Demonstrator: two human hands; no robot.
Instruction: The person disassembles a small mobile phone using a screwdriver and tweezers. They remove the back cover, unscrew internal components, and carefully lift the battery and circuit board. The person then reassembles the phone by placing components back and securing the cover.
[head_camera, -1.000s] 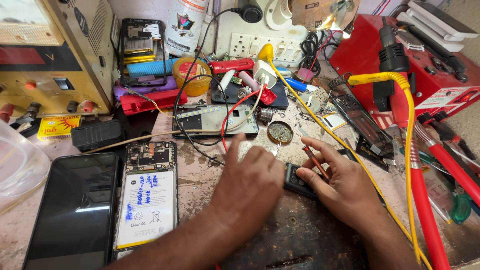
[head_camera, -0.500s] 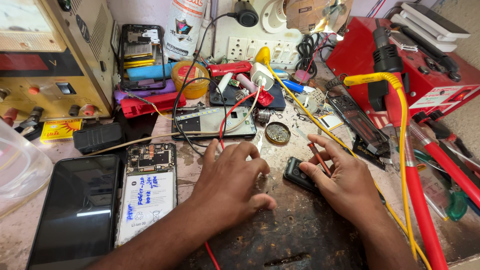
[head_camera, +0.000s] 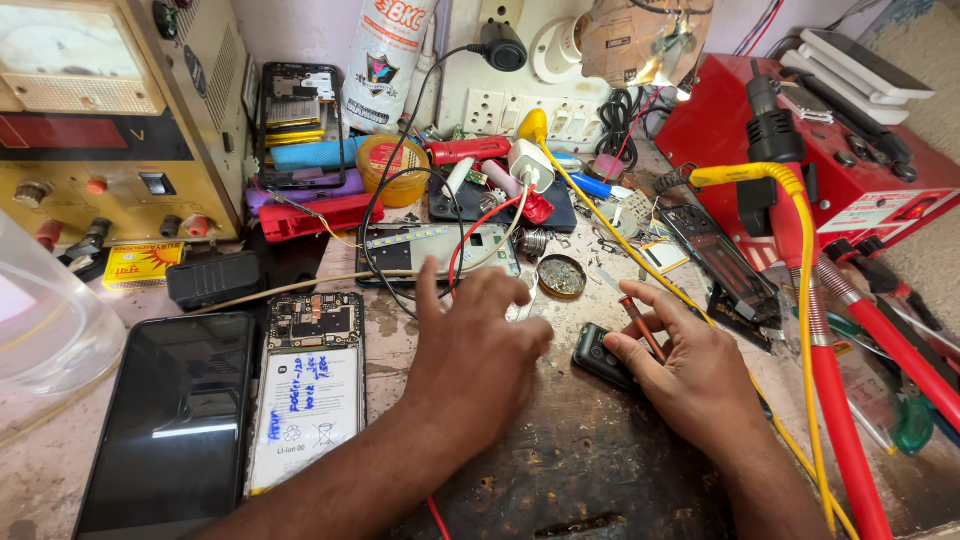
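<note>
The small black part (head_camera: 603, 357) lies on the table (head_camera: 560, 470) under my right hand (head_camera: 690, 375), whose fingers grip a red-tipped screwdriver (head_camera: 640, 325). My left hand (head_camera: 480, 345) rests open just left of it. An opened phone (head_camera: 308, 400) lies farther left; red and yellow cables (head_camera: 815, 300) crowd the right.

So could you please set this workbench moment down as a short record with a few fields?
setting: cluttered repair bench
left hand: palm down on the bench, index finger raised, holding nothing visible
right hand: rests on a small black part, a thin red-tipped tool between its fingers
beside left forearm: opened phone with white battery, black screen panel
behind: yellow power supply, round tin
</note>
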